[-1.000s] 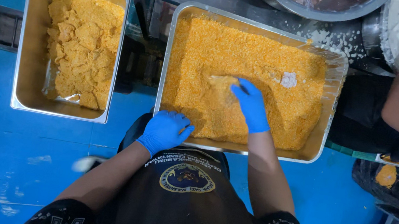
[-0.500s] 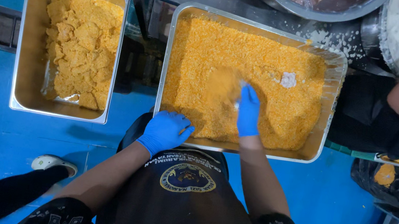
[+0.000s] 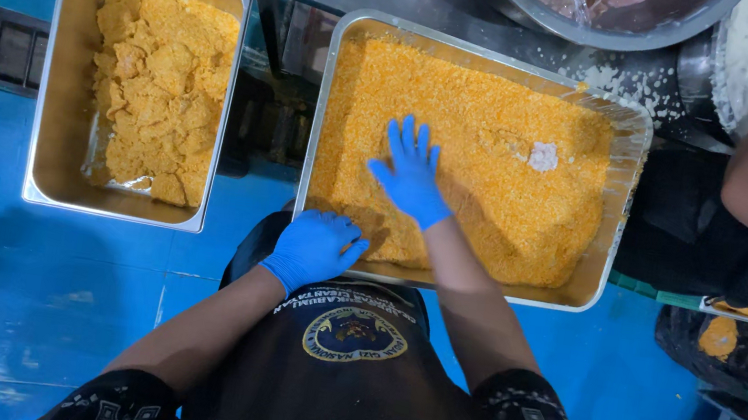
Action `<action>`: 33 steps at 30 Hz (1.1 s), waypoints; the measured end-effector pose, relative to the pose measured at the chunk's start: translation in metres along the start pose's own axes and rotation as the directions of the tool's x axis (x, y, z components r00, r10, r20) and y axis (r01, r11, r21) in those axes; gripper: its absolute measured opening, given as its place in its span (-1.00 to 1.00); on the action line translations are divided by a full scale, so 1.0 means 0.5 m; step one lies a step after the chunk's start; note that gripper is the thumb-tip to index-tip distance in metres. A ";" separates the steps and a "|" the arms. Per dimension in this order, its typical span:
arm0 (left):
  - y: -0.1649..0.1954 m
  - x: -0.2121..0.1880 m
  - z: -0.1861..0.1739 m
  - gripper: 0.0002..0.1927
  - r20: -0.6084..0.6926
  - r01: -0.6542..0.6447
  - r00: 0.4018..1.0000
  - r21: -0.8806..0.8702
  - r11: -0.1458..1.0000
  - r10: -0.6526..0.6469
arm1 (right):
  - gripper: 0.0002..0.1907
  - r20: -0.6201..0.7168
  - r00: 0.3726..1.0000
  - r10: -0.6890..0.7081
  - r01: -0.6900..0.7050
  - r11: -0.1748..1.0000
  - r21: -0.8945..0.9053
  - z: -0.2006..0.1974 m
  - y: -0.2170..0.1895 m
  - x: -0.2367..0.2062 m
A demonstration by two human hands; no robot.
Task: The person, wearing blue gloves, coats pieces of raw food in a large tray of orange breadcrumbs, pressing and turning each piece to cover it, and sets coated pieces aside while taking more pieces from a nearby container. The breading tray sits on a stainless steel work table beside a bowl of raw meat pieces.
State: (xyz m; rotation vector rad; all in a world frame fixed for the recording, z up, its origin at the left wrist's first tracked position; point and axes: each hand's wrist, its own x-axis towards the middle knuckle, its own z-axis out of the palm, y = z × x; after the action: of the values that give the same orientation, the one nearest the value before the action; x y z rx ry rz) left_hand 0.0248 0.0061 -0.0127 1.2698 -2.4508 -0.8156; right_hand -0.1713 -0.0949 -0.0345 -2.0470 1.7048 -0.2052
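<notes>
Fingers (image 3: 407,142) of our right hand (image 3: 411,181) spread flat on the orange breadcrumbs (image 3: 497,149) filling the big steel tray (image 3: 619,213), our left hand (image 3: 311,248) curled on its near rim, breaded pieces (image 3: 159,85) in the left tray (image 3: 60,72).

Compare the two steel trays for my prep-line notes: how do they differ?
The narrow steel tray holds stacked breaded pieces, with bare metal showing; the wide steel tray is filled with loose orange crumbs. No hand touches the narrow tray; the right hand presses into the wide tray's crumbs, the left hand at its rim. Both are rectangular.
</notes>
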 end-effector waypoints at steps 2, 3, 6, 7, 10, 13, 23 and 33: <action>0.000 0.000 -0.002 -0.67 0.013 0.020 1.000 -0.007 1.000 -0.020 | -0.36 -0.173 0.985 -0.015 0.090 0.899 0.429 -0.029 0.034 -0.008; 0.000 -0.002 -0.003 -0.67 0.020 0.034 0.999 -0.011 0.999 -0.034 | -0.46 -0.230 0.962 0.145 -0.064 0.943 0.326 -0.037 0.050 -0.017; -0.001 -0.003 -0.007 -0.66 0.024 0.028 0.999 -0.008 1.000 -0.028 | -0.55 -0.083 0.873 0.481 -0.439 0.849 0.295 -0.039 0.085 -0.033; -0.001 -0.004 -0.008 -0.66 0.026 0.025 0.999 -0.018 1.000 -0.024 | -0.55 0.032 0.828 0.560 -0.541 0.783 0.306 -0.033 0.091 -0.031; -0.001 -0.007 -0.013 -0.66 0.029 0.018 0.999 -0.038 0.999 -0.017 | -0.52 0.138 0.803 0.579 -0.503 0.537 0.677 -0.011 0.084 -0.021; -0.003 -0.010 -0.020 -0.66 0.021 0.011 1.000 -0.042 0.999 -0.010 | -0.48 0.190 0.835 0.516 -0.450 0.442 0.776 -0.006 0.071 -0.014; -0.015 -0.023 -0.024 -0.65 0.006 0.007 1.000 -0.099 0.995 -0.006 | -0.37 0.102 0.827 0.553 -0.434 0.513 0.740 -0.074 0.182 -0.077; -0.021 -0.043 -0.023 -0.63 -0.083 0.001 0.996 -0.127 0.992 -0.011 | -0.73 0.226 0.956 0.189 -0.290 0.476 0.830 -0.145 -0.028 -0.031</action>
State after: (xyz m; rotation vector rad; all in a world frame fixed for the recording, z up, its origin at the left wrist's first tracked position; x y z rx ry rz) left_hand 0.0498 0.0145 -0.0091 1.2401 -2.2924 -0.8858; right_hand -0.1914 -0.0967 0.0381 -1.0198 1.3567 -0.6902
